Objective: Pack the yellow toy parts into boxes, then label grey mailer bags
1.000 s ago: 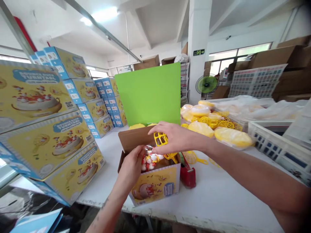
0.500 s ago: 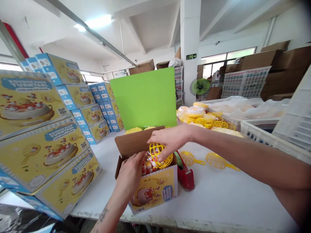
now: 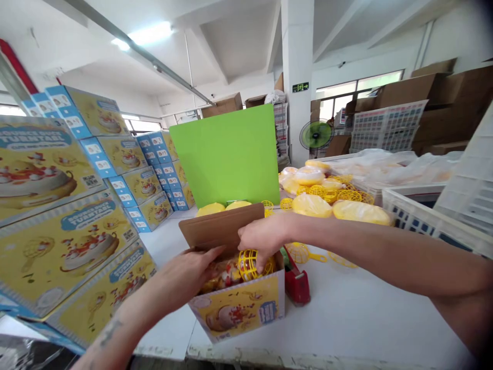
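An open printed cardboard box [image 3: 246, 306] sits on the table with its brown lid flap [image 3: 225, 226] raised at the back. Inside lie bagged red and white small pieces [image 3: 227, 275]. My right hand [image 3: 262, 237] reaches over the box, its fingers closed on a yellow mesh scoop [image 3: 250, 264] low in the opening, at the right end. At the box's left edge rests my left hand [image 3: 188, 272], fingers stretched across the rim and holding nothing visible. A red tape dispenser [image 3: 296, 285] stands against the box's right side.
Stacked printed boxes [image 3: 77, 226] rise on the left. A green board [image 3: 227, 159] stands behind the box. More yellow scoops [image 3: 300, 252] lie to the right, with wrapped yellow items [image 3: 311, 204] and a white crate [image 3: 419, 216] beyond.
The yellow scoop has gone lower into the box with my right hand. My left hand has shifted left from the bagged pieces to the box's left edge, its fingers straighter.
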The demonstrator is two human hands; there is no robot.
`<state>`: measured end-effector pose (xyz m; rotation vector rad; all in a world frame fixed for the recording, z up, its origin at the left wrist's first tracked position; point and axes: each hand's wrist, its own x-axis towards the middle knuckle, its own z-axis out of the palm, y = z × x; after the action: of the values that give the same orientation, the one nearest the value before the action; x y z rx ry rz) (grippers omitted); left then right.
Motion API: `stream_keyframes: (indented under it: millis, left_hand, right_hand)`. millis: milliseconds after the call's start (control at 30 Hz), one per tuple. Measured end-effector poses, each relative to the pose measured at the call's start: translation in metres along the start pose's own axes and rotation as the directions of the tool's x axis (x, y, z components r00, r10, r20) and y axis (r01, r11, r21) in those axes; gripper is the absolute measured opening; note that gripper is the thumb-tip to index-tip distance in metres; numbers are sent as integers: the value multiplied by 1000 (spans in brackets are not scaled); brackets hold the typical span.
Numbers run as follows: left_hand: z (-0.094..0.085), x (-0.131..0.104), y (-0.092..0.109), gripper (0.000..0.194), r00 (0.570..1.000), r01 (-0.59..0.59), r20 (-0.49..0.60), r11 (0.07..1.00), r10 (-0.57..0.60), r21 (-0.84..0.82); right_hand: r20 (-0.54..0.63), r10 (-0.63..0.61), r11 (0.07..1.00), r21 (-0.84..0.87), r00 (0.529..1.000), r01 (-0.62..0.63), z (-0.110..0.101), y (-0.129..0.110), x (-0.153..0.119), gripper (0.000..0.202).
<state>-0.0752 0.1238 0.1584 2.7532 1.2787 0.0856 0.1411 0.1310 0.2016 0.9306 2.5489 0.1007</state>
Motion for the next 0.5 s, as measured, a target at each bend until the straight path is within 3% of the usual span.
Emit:
stream_keyframes:
  millis: [100,300,433,500]
  left_hand:
    - [-5,-5,-12,50,999,-15,51,998,12,64]
    - [21,11,-13,36,999,11,35,969,-20,248]
    - [26,7,-19,27,997,-39,-63,995,44,90]
    - [32,-7,-32,16,973,-61,-226,997,47,-55]
  right_hand:
    - [8,-12,1000,-12,1000,12,1,-6,3,48]
    - [-59,-60,998,22,996,61,10,-2,12,52]
    - [-174,-36,985,158,984,63,26,0,4,69]
    - [-336,3,964,251,942,87,40,-4,-9,68]
